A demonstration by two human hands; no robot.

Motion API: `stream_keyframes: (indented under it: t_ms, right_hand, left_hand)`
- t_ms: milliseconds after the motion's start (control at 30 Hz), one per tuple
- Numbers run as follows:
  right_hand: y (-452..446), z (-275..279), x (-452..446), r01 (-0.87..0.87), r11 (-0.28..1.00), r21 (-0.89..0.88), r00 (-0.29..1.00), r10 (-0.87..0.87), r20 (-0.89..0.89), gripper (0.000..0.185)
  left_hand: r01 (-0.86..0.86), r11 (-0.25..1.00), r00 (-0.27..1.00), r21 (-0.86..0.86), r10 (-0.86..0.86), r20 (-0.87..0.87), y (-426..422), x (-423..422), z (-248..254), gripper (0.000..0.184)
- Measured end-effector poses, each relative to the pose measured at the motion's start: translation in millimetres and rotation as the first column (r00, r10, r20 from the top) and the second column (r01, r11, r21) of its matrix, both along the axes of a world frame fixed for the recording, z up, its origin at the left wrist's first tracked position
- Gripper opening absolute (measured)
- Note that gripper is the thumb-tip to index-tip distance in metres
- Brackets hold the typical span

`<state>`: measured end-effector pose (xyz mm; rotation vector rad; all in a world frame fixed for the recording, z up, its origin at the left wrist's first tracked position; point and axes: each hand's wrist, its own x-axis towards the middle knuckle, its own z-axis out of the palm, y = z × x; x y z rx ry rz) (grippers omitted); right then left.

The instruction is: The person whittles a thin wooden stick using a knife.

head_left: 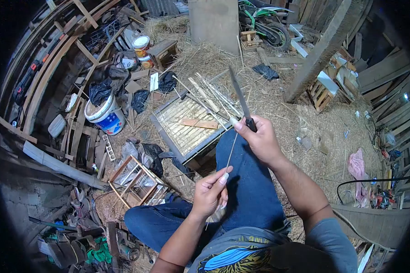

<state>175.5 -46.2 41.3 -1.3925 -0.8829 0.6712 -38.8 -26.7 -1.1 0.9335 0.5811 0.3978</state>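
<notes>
My right hand (261, 142) is closed around the dark handle of a knife (240, 93), whose long blade points up and away from me. Between the thumb and fingers of my left hand (209, 194) is a thin stick (233, 152), held above my legs. Its upper end reaches my right hand near the knife handle; whether the blade touches it I cannot tell. Just beyond my knee stands a low slatted table (172, 129). On it lie a short flat piece of wood (199, 123) and several long thin strips (206, 93).
A small wooden frame (139, 179) stands at my left. Farther left are a white bucket (108, 116) and stacked planks. A slanted post (321, 52) rises at the right, with a motorcycle (275, 34) behind. Straw and scraps cover the floor; a pink cloth (359, 170) lies right.
</notes>
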Motion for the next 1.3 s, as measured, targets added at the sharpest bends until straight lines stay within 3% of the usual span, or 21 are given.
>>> stream_keyframes:
  t_ms: [33, 67, 133, 200, 267, 367, 500, 767, 933, 1000, 1100, 1200, 1267, 1300]
  right_hand:
    - [3, 0, 0, 0.010, 0.999, 0.032, 0.994, -0.014, 0.108, 0.026]
    - [1, 2, -1, 0.005, 0.999, 0.035, 0.994, -0.009, 0.108, 0.026]
    - [-13, 9, -9, 0.031, 0.989, -0.147, 0.971, 0.005, 0.238, 0.031]
    - [-29, 18, -24, -0.011, 0.975, -0.224, 0.862, 0.123, 0.492, 0.028]
    - [-48, 4, -42, -0.077, 0.961, -0.267, 0.752, 0.232, 0.617, 0.024]
    - [-54, -6, -49, -0.127, 0.969, -0.211, 0.745, 0.233, 0.624, 0.016]
    - [-53, -13, -47, -0.148, 0.962, -0.229, 0.725, 0.263, 0.637, 0.024]
    - [-46, -12, -32, -0.105, 0.981, -0.161, 0.569, 0.192, 0.799, 0.024]
    - [-45, -16, -22, -0.054, 0.981, -0.185, 0.591, 0.181, 0.786, 0.023]
    - [-45, -16, -23, -0.023, 0.978, -0.206, 0.574, 0.181, 0.798, 0.024]
    - [-46, -15, -29, -0.059, 0.972, -0.227, 0.575, 0.219, 0.788, 0.024]
    - [-44, -15, -29, -0.068, 0.982, -0.177, 0.567, 0.184, 0.803, 0.024]
    - [-41, -16, -14, -0.051, 0.984, -0.169, 0.536, 0.170, 0.827, 0.025]
    - [-38, -18, -3, 0.053, 0.981, -0.186, 0.558, 0.126, 0.820, 0.026]
  left_hand:
    - [-0.004, 1.000, 1.000, 0.002, 0.004, 0.000, 0, 1, 1, 0.039]
    - [-0.050, 0.999, 0.999, -0.020, 0.050, 0.021, -1, 3, 4, 0.039]
    - [-0.107, 0.994, 0.993, -0.037, 0.108, 0.043, 4, 3, 8, 0.040]
    - [-0.096, 0.995, 0.994, -0.015, 0.096, 0.047, 10, 1, 9, 0.043]
    - [-0.104, 0.994, 0.993, -0.010, 0.105, 0.060, 16, 1, 9, 0.044]
    - [-0.090, 0.996, 0.991, -0.028, 0.093, 0.098, 17, 0, 7, 0.045]
    - [-0.084, 0.996, 0.987, -0.024, 0.087, 0.135, 18, -2, -3, 0.045]
    - [-0.105, 0.986, 0.985, -0.132, 0.121, 0.121, 20, -2, 3, 0.043]
    - [-0.071, 0.986, 0.989, -0.148, 0.089, 0.120, 22, -2, 5, 0.042]
    - [-0.121, 0.973, 0.979, -0.196, 0.150, 0.141, 21, 1, 3, 0.025]
    - [-0.123, 0.987, 0.990, -0.108, 0.129, 0.049, 19, 2, 7, 0.026]
    - [-0.043, 0.995, 0.995, -0.086, 0.051, 0.086, 18, -4, -2, 0.036]
    - [-0.057, 0.994, 0.993, -0.092, 0.066, 0.097, 15, -8, -4, 0.039]
    - [-0.065, 0.991, 0.990, -0.114, 0.078, 0.116, 14, -9, -2, 0.039]
